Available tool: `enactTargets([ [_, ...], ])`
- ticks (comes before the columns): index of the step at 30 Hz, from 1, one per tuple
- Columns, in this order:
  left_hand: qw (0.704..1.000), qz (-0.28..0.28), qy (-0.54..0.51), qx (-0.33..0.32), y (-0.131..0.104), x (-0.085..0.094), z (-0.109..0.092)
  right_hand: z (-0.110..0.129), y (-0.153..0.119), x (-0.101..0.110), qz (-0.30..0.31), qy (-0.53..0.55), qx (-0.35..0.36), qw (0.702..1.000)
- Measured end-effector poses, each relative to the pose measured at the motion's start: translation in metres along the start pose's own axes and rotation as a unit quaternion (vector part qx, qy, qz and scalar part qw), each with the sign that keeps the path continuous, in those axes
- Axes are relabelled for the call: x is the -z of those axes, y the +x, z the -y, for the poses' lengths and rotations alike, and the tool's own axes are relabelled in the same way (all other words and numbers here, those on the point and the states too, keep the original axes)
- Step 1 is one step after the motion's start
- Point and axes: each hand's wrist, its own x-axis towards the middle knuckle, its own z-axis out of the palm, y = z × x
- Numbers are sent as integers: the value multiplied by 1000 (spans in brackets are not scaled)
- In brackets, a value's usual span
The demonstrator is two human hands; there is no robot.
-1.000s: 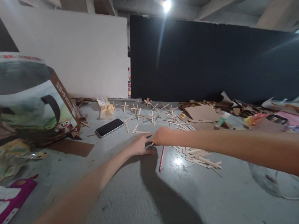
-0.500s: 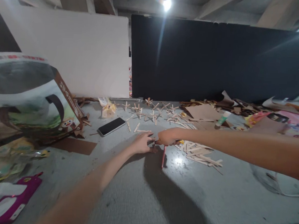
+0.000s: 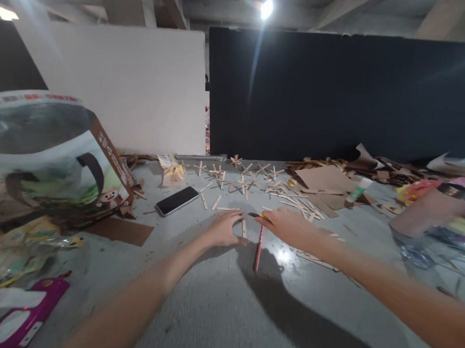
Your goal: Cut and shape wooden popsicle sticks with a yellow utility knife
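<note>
A short wooden craft stick [image 3: 244, 228] spans the gap between the thumb and fingers of my left hand [image 3: 225, 228], close to the tabletop. My right hand [image 3: 283, 224] is closed around a slim yellow tool with a dark tip [image 3: 257, 216]; its exact kind is hard to make out. The tip points left, just beyond the stick. Below the right hand lies a red-and-white striped stick [image 3: 258, 249]. Part of a pile of craft sticks [image 3: 317, 259] shows under my right forearm, which hides the rest.
Sticks joined into crosses [image 3: 243, 185] stand farther back. A phone [image 3: 177, 200] lies at left, near a large printed bag [image 3: 54, 159]. Brown cardboard [image 3: 321, 178], a glue stick [image 3: 358, 191] and a tumbler [image 3: 429, 210] are at right. A magenta device [image 3: 26, 314] lies front left.
My right hand has drawn back to the right, away from my left hand, and the tool's dark tip now shows. The stick in my left hand is plainer to see. The view has shifted slightly.
</note>
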Motion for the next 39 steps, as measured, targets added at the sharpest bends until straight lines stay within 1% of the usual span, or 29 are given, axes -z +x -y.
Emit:
enactTargets([
  [2,1000,-3,-9,5,-2,1,-3,-4,-9,-15,-13,57,-32,998],
  [4,1000,-5,-17,8,-3,3,-6,-8,-17,-31,-46,103,-35,993],
  [7,999,-9,-31,21,-3,5,-9,-12,-23,-52,-78,166,-55,981],
  [10,998,-24,-50,22,-4,7,-11,-15,-26,-65,-91,170,-82,978],
  [13,994,-58,-84,26,-6,4,-14,-16,-29,-69,-83,143,-71,984],
  [14,992,-60,-108,31,-7,3,-15,-16,-31,-69,-77,132,-62,986],
  [18,970,-31,-238,29,-13,-5,-24,-18,-34,-67,-59,105,-38,992],
  [20,962,-27,-271,26,-16,-9,-29,-19,-34,-68,-61,111,-33,991],
  [22,954,-39,-297,33,-18,-11,-34,-20,-35,-69,-68,130,-30,989],
  [24,938,-53,-340,40,-20,-12,-38,-20,-35,-70,-85,176,-31,980],
  [26,912,-38,-406,39,-21,-12,-43,-18,-36,-71,-126,260,-38,956],
  [27,896,-17,-442,37,-22,-13,-45,-15,-36,-70,-150,314,-42,937],
  [29,862,44,-504,32,-24,-13,-51,-10,-36,-69,-177,433,-59,882],
  [31,838,96,-536,23,-27,-14,-57,-5,-36,-68,-154,547,-87,818],
  [33,826,114,-552,17,-29,-15,-62,-1,-35,-67,-121,625,-109,764],
  [34,818,119,-563,15,-30,-16,-64,0,-35,-66,-111,650,-114,743],
  [36,796,133,-590,17,-31,-18,-64,3,-36,-66,-100,684,-113,714],
  [39,758,168,-630,23,-30,-21,-61,7,-38,-64,-87,720,-99,682],
])
